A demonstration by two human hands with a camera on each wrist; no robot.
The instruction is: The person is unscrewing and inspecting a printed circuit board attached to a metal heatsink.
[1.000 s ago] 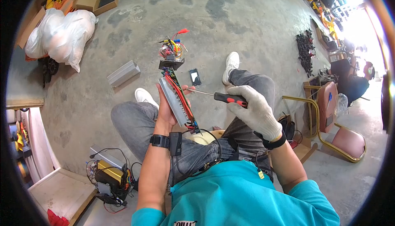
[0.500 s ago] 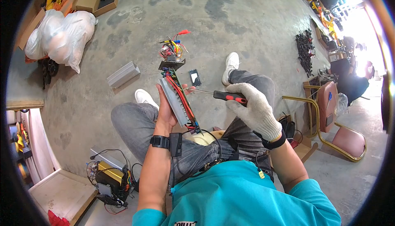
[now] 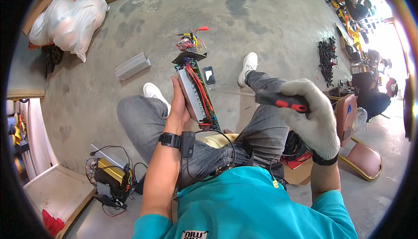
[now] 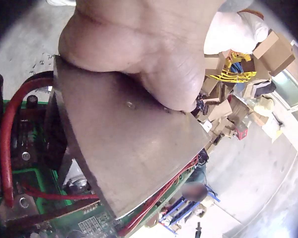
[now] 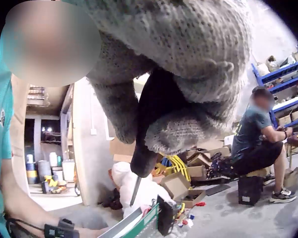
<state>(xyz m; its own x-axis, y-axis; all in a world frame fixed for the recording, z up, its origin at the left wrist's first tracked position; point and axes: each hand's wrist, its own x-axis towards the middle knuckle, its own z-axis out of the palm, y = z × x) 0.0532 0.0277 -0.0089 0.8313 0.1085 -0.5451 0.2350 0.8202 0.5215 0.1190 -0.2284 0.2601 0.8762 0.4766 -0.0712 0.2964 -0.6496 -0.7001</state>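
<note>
Grasps black-and-red screwdriver (image 3: 273,99) in white knit-gloved right hand (image 3: 312,119) centre-right, long grey-metal circuit assembly (image 3: 190,94) in bare left hand (image 3: 178,108) mid-frame; risks nicking red wires (image 3: 201,87) by slipping.

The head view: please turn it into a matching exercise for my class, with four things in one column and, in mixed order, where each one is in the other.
Things
1. Screwdriver
2. Wired circuit assembly
3. Silver metal case
4. White plastic bags

Places
A. Held in the bare left hand
B. At the upper left of the picture
C. Gripped by the gloved right hand
D. On the floor near the left shoe

Right pairs: 1-C, 2-A, 3-D, 4-B
</note>
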